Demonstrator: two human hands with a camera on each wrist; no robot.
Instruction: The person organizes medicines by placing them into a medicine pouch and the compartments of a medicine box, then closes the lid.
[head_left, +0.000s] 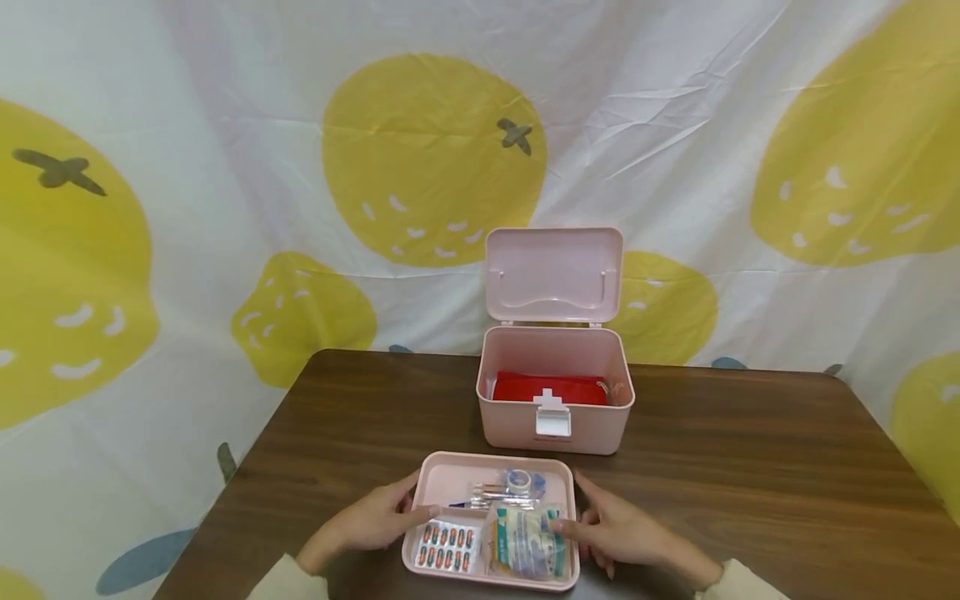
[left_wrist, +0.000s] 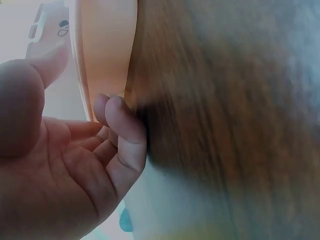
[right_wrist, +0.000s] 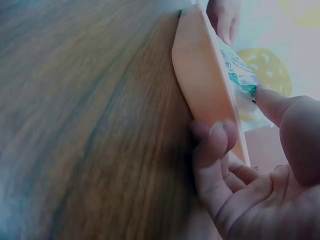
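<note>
A shallow pink tray (head_left: 442,482) lies on the table between both hands. The left hand (head_left: 371,518) grips its left side, thumb over the rim; in the left wrist view its curled fingers (left_wrist: 125,122) meet the outer wall low down. On the opposite side, the right hand (head_left: 618,527) holds the tray likewise, its thumb reaching over the rim onto a clear bag of packets (head_left: 528,543). A blister pack of capsules (head_left: 447,546) fills the front-left compartment. Behind the divider lie a white tape roll (head_left: 518,481) and several slim items in clear wrapping.
Behind the tray stands a pink box (head_left: 502,427) with its lid (head_left: 555,275) raised, a white cross and latch (head_left: 552,421) on its front. Something red (head_left: 525,388) lies inside. A curtain with yellow fruit (head_left: 435,158) hangs beyond the brown table (head_left: 750,467).
</note>
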